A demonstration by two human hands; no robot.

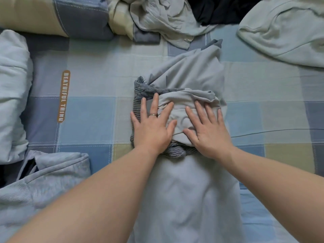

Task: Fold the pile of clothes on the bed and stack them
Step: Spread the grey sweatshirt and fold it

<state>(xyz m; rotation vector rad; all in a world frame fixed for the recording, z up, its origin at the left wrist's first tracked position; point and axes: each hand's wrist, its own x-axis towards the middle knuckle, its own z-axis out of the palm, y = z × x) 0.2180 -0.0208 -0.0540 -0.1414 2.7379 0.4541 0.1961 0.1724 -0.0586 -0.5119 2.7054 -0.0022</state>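
The fingers (155, 104) of the left hand (152, 127) lie straight and spread apart, pressed flat on cloth, and we see a thin metal band (153, 115) on one of them. The fingers (199, 109) of the right hand (208, 130) are likewise straight and fanned, palm down, just beside the left; neither hand curls round anything. Under both palms sits the folded bundle of smooth pale grey-blue fabric (177, 118), softly creased across its top. A darker blue-grey ribbed knit trim (138, 106) shows along its left edge and bunches out from below between the wrists. The bundle lies mid-bed, and the same smooth cloth runs from it in a long flat panel (184, 199) towards us and in a loose peaked fold (189, 71) away from us. Beneath it we find the checked cotton bed sheet (98, 109) in blue, pale green and beige squares, bearing a narrow orange label (64, 96) with white lettering. At the far edge lie a crumpled grey-green garment (166, 18), a black garment (219, 9) and a mint-coloured garment (284, 32). A puffy pale blue quilt (12, 95) rests at left, with a light blue twill garment (43, 181) near our left forearm.
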